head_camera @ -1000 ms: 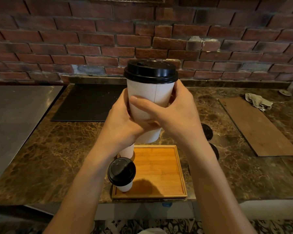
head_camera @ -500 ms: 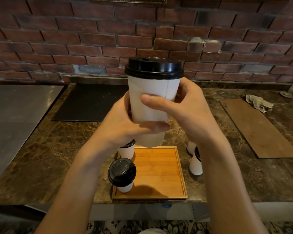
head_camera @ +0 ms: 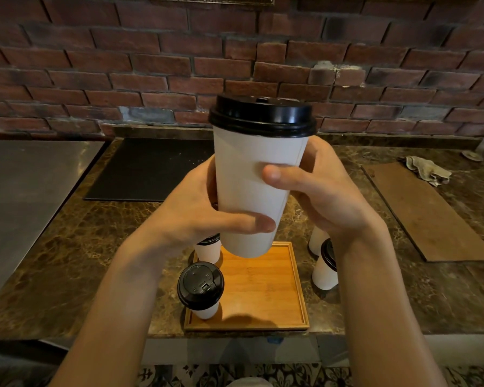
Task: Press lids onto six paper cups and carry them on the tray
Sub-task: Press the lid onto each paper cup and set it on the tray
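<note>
A white paper cup (head_camera: 252, 185) with a black lid (head_camera: 261, 115) is held up close in front of me, above the counter. My left hand (head_camera: 196, 213) grips its lower left side, thumb across the front. My right hand (head_camera: 322, 191) grips its right side, thumb on the front. Below lies a square wooden tray (head_camera: 263, 289). One lidded cup (head_camera: 201, 289) stands at the tray's near left corner, and another lidded cup (head_camera: 208, 248) at its far left corner is partly hidden by my left hand. Two more cups (head_camera: 324, 269) stand on the counter right of the tray, partly behind my right wrist.
The marble counter (head_camera: 81, 247) ends at a brick wall (head_camera: 151, 65). A black mat (head_camera: 151, 169) lies at the back left, a steel surface (head_camera: 20, 191) at far left. A brown board (head_camera: 425, 210) and a crumpled cloth (head_camera: 428, 170) lie at right.
Both hands have brought the lidded cup slightly up and closer to the camera. My right thumb has shifted across the cup's front. The cups right of the tray have come into sight.
</note>
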Demonstrator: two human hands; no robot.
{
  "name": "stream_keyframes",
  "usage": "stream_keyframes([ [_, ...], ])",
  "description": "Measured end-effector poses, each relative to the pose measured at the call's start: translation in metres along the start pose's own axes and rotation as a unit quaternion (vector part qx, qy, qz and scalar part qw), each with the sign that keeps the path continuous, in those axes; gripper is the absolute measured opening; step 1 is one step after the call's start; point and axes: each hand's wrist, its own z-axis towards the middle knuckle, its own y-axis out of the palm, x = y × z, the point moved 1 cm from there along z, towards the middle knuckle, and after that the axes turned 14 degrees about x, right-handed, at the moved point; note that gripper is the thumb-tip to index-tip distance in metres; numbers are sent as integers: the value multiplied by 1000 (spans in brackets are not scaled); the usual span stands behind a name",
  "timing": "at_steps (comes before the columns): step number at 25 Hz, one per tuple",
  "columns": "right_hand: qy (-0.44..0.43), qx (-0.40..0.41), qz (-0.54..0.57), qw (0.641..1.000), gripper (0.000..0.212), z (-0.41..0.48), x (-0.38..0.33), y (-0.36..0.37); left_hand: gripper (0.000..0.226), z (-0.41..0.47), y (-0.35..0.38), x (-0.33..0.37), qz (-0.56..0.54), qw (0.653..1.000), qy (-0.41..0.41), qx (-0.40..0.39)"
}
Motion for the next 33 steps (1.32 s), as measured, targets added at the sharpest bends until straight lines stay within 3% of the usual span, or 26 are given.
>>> stream_keyframes([
  [9,-15,30,-68,997,54,-3,-6,4,75,2,0,-4,8,999,-3,51],
  [14,-18,104,-109,988,56,-2,3,10,83,7,5,-10,68,990,23,123],
  [18,-6,150,-131,980,63,-1,9,16,77,9,7,-15,101,981,26,166],
  [25,-10,210,-169,963,63,-3,14,27,82,10,9,-20,125,974,32,185],
  [33,-29,192,-117,974,65,1,7,20,81,13,6,-12,105,981,37,161],
])
